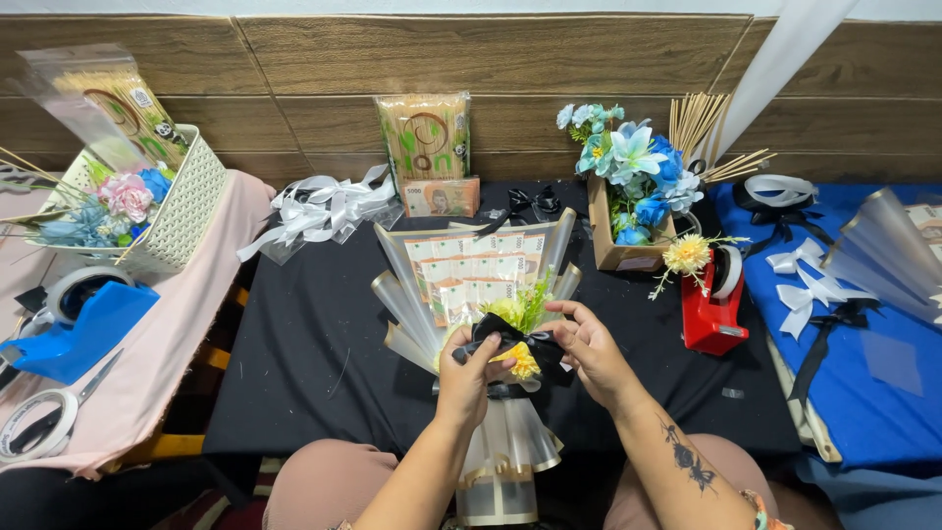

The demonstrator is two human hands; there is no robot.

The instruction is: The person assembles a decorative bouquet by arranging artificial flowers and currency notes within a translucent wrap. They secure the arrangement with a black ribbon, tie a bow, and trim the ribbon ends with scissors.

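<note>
Your left hand (469, 373) pinches one side of the black ribbon bow (512, 342), fingers closed on its loop. Your right hand (592, 348) pinches the bow's other side, thumb and fingertips pressed on the ribbon. The bow sits at the neck of the banknote bouquet (473, 280), which lies on the black tablecloth (304, 363) directly in front of you, its fan of folded notes pointing toward the wall and its translucent wrap trailing toward your lap. Yellow flowers (510, 312) sit just behind the bow. To the right stands a red tape dispenser (711, 309); beyond it, a box of blue artificial flowers (633, 186). White ribbon bows (319, 211) lie to the left.
</note>
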